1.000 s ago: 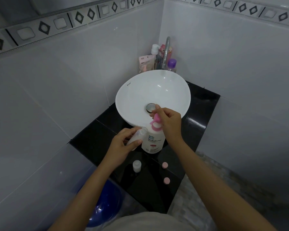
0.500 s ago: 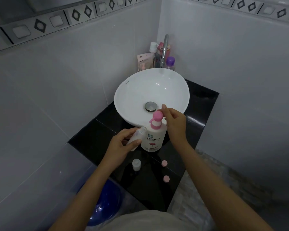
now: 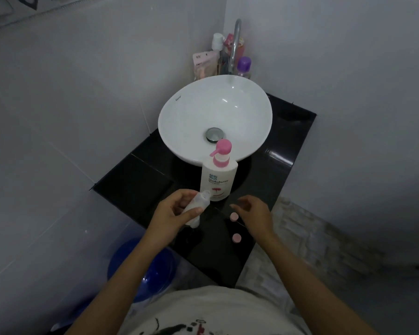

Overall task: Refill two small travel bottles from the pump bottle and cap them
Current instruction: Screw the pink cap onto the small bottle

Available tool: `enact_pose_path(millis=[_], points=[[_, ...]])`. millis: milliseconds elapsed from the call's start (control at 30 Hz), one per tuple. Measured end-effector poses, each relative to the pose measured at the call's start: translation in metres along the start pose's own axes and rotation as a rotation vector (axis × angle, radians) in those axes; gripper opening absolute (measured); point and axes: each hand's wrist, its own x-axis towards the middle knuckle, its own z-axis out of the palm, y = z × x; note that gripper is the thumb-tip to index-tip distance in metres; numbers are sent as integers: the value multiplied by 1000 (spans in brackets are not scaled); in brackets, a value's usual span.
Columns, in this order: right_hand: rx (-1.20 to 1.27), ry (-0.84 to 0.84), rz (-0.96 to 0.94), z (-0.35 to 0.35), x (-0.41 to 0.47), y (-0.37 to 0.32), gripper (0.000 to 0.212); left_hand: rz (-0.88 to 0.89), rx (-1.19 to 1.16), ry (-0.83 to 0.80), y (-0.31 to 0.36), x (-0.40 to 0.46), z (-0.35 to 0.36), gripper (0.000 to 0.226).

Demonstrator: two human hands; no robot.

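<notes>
Left hand (image 3: 172, 215): clamped around a small clear travel bottle (image 3: 195, 206), which is held tilted with its open neck pointed toward the pump bottle (image 3: 219, 177).
Right hand (image 3: 251, 213): nothing is held; the fingers are apart and loosely curled, just above and beside the nearer-to-sink pink cap (image 3: 234, 217).
Pump bottle: stood upright on the black counter (image 3: 140, 180), touching or nearly touching the front of the white sink bowl (image 3: 191, 112), its pink spout aimed left.
Second cap (image 3: 236, 237): laid closer to the counter's front edge.
Second travel bottle: it cannot be made out; it may be hidden behind the left hand.
Step judged: capping of the held bottle, a cap yet to be picked up.
Risk, spill: liquid could run from the uncapped neck, since the bottle is tilted.
Risk, lost cap: a cap nudged by the right hand could be rolled off the front edge, which lies near.
Risk, knock: the pump bottle could be tipped by the left knuckles, being just beyond them.
Open room: bare counter is left at the left corner; the right strip is narrow, and the floor drops away beyond it.
</notes>
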Motion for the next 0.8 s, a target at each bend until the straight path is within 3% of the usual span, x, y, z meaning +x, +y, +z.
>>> enact_pose_path(millis=[200, 467, 533, 633, 700, 800], points=[[-314, -143, -43, 15, 5, 5, 32, -14, -9, -12, -10, -14, 2, 29], [-270, -152, 4, 23, 6, 15, 21, -34, 7, -12, -13, -20, 0, 31], [-160, -136, 36, 16, 6, 13, 15, -34, 9, -20, -12, -20, 1, 30], [296, -97, 81, -11, -5, -18, 15, -25, 7, -32, -8, -20, 3, 29], [577, -168, 40, -38, -18, -45, 17, -21, 15, -42, -6, -19, 3, 28], [644, -314, -130, -70, -39, -72, 17, -27, 28, -67, -2, -18, 5, 28]])
